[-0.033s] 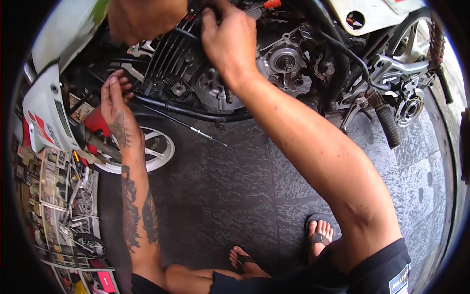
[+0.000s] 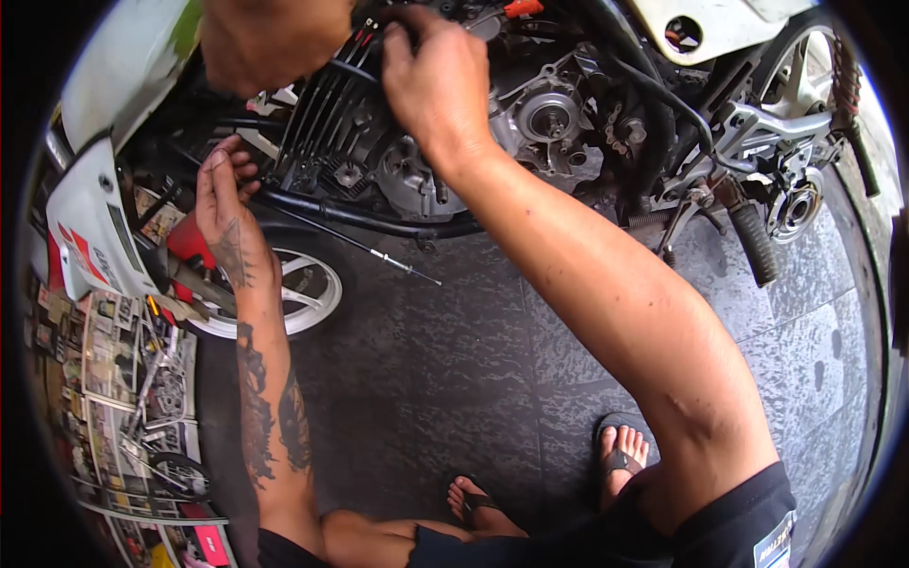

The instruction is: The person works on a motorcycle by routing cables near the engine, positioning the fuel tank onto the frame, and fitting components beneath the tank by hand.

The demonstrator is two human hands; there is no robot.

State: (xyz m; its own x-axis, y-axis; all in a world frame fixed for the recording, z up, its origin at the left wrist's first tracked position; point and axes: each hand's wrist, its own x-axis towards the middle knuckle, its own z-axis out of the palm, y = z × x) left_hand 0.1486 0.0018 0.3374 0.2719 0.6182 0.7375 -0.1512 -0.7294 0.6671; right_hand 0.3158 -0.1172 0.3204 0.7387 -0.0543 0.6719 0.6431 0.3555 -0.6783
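The motorcycle's finned black engine cylinder [image 2: 314,123] and exposed silver crankcase [image 2: 551,121] fill the upper middle. My right hand [image 2: 437,95] is at the top of the cylinder, fingers bent around something dark that I cannot make out; their tips are partly hidden. Lower and to the left, my tattooed left hand [image 2: 227,180] has loosely curled fingers, slightly apart, with nothing visible in them, beside the black frame tube [image 2: 331,204]. A thin cable [image 2: 365,248] with a metal end dangles below that tube.
A blurred skin-coloured shape [image 2: 270,33], apparently another person's, overhangs the top. A white fairing [image 2: 95,213] and front wheel [image 2: 303,298] are left; rear wheel [image 2: 795,71] and footpeg [image 2: 753,246] right. A rack of parts [image 2: 123,369] stands lower left. Dark floor tiles [image 2: 473,360] lie below.
My right hand has shifted slightly up and left. The skin-coloured shape at the top has moved a little left. My left hand is almost still.
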